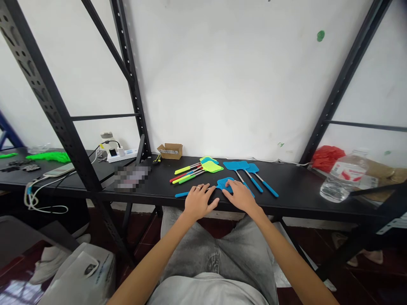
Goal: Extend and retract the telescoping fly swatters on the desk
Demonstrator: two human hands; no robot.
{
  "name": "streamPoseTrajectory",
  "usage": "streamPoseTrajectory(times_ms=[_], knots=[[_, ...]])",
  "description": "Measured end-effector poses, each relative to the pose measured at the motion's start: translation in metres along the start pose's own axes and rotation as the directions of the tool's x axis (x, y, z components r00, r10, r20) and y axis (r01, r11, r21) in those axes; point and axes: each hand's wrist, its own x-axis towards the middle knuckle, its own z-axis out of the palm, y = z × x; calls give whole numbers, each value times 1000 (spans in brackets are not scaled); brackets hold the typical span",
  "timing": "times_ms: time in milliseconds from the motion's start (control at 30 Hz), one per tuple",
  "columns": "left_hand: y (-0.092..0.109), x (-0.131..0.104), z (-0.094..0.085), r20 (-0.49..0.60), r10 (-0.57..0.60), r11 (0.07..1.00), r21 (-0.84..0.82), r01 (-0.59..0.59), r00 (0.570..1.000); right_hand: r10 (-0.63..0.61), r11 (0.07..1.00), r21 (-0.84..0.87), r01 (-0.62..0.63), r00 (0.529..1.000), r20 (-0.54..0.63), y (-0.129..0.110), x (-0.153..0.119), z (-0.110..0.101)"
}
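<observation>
A blue fly swatter [224, 183] lies sideways near the front edge of the black table, its handle pointing left. My left hand [199, 201] rests over its shaft, fingers spread and thumb held apart. Over the right part of the mesh head is my right hand [242, 196], fingertips touching it and thumb apart from the fingers. Just behind, several blue fly swatters [237, 165] lie with handles toward the front right. Left of those is a pile of fly swatters [212, 166] with yellow, green and blue heads, their coloured handles pointing left.
A small open cardboard box [171, 151] stands by the wall. At right are a large water bottle [345, 176] and a red plastic bag [327, 157]. A power strip [122, 155] and white cables [47, 207] are at left. Black rack posts [129, 63] frame the table [292, 186].
</observation>
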Motion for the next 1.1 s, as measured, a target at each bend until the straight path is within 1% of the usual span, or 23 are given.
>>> streamPoseTrajectory(times_ms=[167, 400, 900, 1100], knots=[[0, 0, 0, -4, 0, 1000, 6, 0, 1000, 7, 1000, -3, -7, 1000, 13, 0, 0, -1], [0, 0, 0, -6, -1, 1000, 4, 1, 1000, -2, 1000, -1, 2, 1000, -11, 2, 0, 2], [0, 0, 0, 1, -4, 1000, -7, 4, 1000, -21, 1000, 10, 21, 1000, -12, 2, 0, 2], [0, 0, 0, -14, 4, 1000, -9, -4, 1000, -25, 1000, 14, 25, 999, -20, 4, 1, 3]])
